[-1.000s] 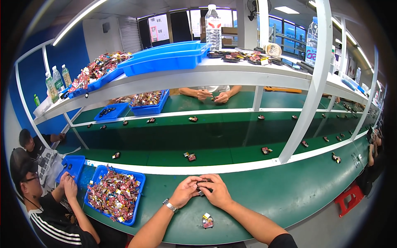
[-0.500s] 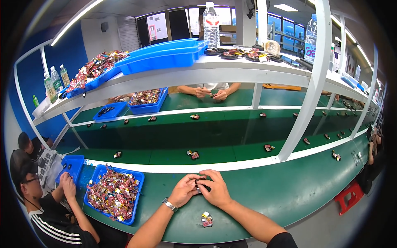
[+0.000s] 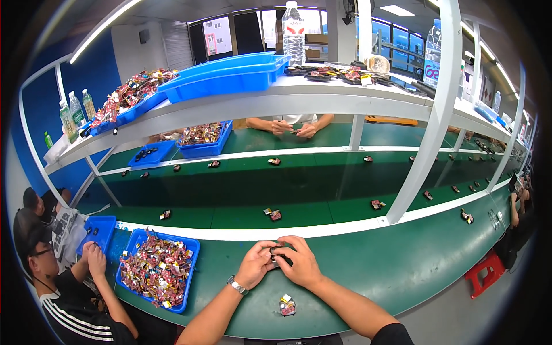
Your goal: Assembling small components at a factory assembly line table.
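Between both hands, above the green table, is a small black plastic housing (image 3: 280, 252), mostly covered by my fingers. My left hand (image 3: 257, 265), with a metal watch on its wrist, grips its left side. From the right, my right hand (image 3: 300, 263) has its fingers closed round the same piece. Nearer to me, between my forearms, a small unit with a red circuit board and a yellow-and-white part (image 3: 287, 306) lies on the table. Left of my left hand stands a blue tray heaped with red circuit boards (image 3: 156, 269).
A conveyor (image 3: 241, 198) carrying several small units runs behind a white rail (image 3: 247, 233). White posts (image 3: 428, 115) hold up a shelf with blue trays (image 3: 221, 80) and bottles. A co-worker (image 3: 75, 287) sits at the left by another blue tray; more people work opposite and far right.
The units on the conveyor have shifted slightly to the right. My hands stay in nearly the same place, still round the black housing.
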Motion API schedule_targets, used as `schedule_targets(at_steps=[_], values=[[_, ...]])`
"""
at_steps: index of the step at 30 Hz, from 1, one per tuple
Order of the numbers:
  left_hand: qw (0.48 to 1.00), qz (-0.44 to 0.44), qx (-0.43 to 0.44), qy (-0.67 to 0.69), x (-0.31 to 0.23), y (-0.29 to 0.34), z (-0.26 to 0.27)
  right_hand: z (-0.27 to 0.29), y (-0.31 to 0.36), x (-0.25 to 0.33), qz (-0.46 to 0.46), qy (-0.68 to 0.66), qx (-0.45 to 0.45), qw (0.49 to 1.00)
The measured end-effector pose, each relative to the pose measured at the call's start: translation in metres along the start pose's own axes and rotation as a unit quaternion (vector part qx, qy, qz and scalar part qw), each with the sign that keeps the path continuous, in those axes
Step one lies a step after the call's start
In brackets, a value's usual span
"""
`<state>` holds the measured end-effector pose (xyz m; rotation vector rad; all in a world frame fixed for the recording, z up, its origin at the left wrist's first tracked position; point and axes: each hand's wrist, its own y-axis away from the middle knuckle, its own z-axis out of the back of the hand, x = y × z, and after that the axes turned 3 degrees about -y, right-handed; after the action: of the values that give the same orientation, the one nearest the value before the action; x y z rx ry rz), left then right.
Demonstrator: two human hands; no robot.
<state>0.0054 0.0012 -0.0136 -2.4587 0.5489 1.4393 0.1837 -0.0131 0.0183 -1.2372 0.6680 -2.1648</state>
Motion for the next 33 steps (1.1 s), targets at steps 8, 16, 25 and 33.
schedule_targets(at_steps=[8,16,25,33], values=[[1.0,0.012,-0.021,0.001,-0.003,0.0,-0.006,-0.001,-0.003,0.002,0.069,0.09,-0.032,0.993],[1.0,0.01,-0.029,-0.004,-0.004,0.001,-0.008,-0.006,-0.002,0.002,0.077,0.134,-0.015,0.988],[0.999,0.019,-0.044,-0.021,-0.006,0.001,-0.011,-0.008,0.001,-0.003,0.108,0.177,-0.022,0.978],[0.999,0.016,-0.037,-0.017,-0.002,-0.001,-0.008,-0.004,0.001,-0.003,0.095,0.17,0.003,0.981]])
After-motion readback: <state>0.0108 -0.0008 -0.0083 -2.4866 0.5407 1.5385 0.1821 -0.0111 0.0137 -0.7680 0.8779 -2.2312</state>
